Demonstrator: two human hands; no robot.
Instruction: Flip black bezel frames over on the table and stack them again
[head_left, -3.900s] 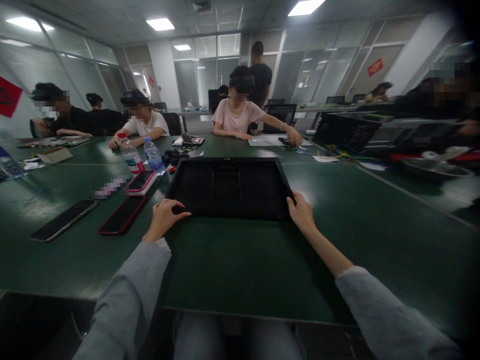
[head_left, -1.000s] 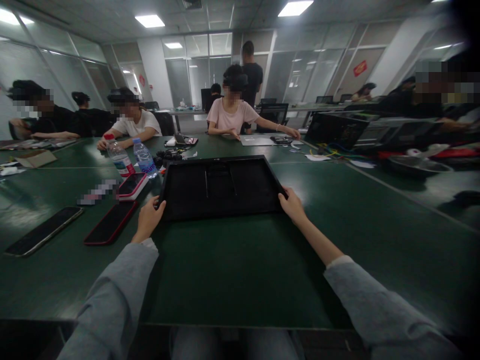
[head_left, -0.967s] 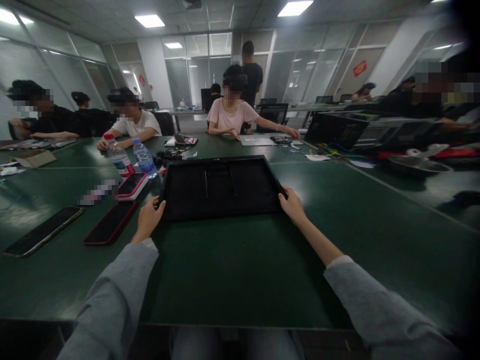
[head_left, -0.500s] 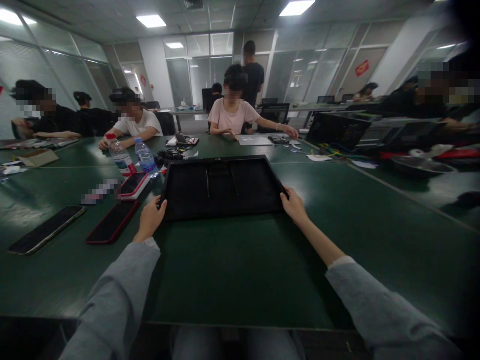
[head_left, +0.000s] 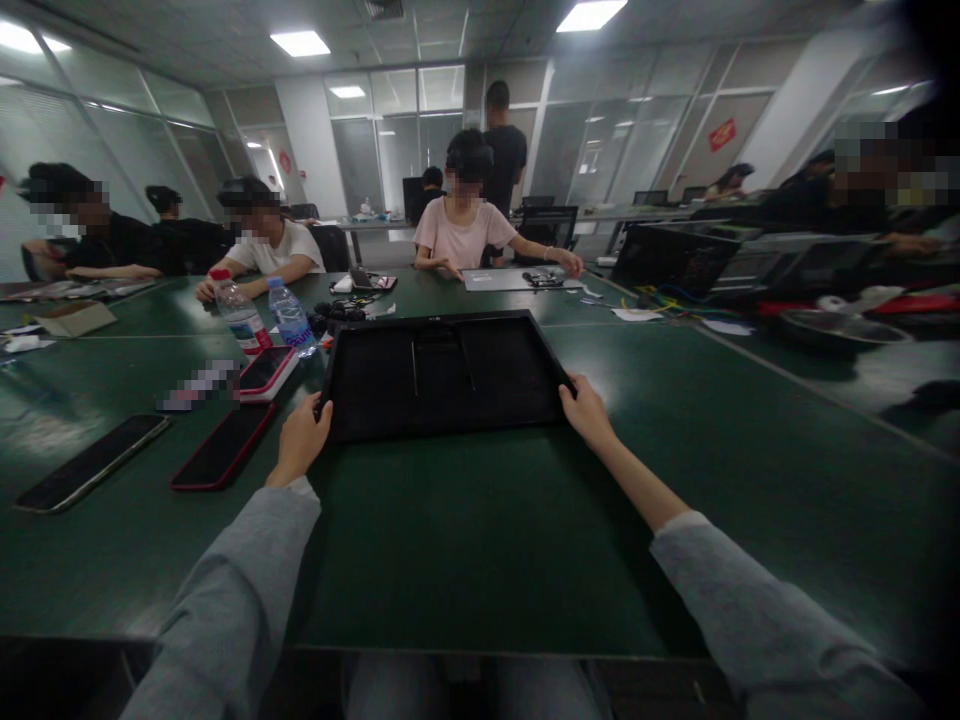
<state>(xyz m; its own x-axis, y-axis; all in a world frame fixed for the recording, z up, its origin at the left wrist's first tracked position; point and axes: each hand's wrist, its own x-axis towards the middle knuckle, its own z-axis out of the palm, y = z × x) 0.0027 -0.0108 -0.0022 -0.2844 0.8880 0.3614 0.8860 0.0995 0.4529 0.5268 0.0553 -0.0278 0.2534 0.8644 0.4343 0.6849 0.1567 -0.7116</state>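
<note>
A black rectangular tray-like panel (head_left: 375, 400) with a raised rim lies in front of me on the green table. Two thin metal rods run down from a small block near its far edge. My left hand (head_left: 301, 435) grips the near left side of the rim, thumb on top. At the right side, my right hand (head_left: 589, 410) is closed on the rim in the same way. The fingers under the rim are mostly hidden. Just left of my left hand lies a red-edged phone (head_left: 223, 447).
Another phone (head_left: 94, 462) lies farther left. A pink-edged phone (head_left: 267, 372) on a white box, two plastic bottles (head_left: 291, 315) and black cables (head_left: 334, 315) stand beyond my left hand. A co-worker opposite touches a silver panel (head_left: 499, 280). A metal bowl (head_left: 844, 330) is at right.
My hands and the black panel have hardly moved. Across the table, the co-worker's outstretched hand and the silver panel have shifted slightly to the left.
</note>
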